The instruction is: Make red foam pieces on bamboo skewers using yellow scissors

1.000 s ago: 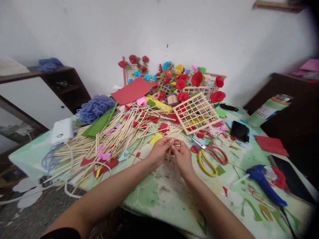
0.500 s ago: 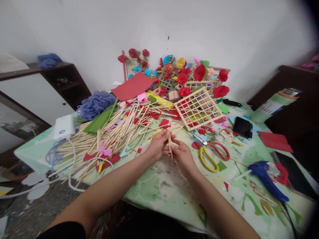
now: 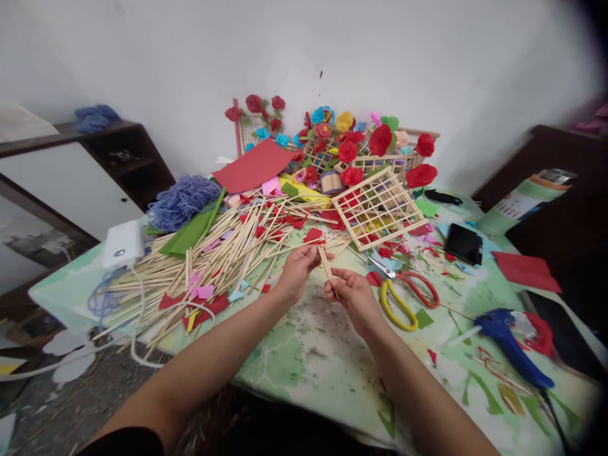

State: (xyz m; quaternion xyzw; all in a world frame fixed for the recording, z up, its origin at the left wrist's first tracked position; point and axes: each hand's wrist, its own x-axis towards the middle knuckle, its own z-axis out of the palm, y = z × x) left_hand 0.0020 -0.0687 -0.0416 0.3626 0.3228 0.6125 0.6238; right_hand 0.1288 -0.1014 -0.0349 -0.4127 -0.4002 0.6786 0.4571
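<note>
Over the middle of the table, my left hand pinches the far end of some short wooden sticks lying side by side. My right hand grips their near end between thumb and fingers. How many sticks there are I cannot tell. Just beyond my hands lie a red paper scrap and a wooden stick lattice. A big pile of thin sticks spreads to the left of my left hand. Scissors with one yellow and one red handle rest to the right of my right hand.
A blue glue gun with its cord lies at the right. Behind stand lattices with paper flowers. Blue yarn, a white power box with a cable, a phone and a bottle are around the table.
My hands have moved apart, the left one slightly leftward and the right one slightly rightward. The sticks have swung from nearly upright to slanting, with more of their length showing.
</note>
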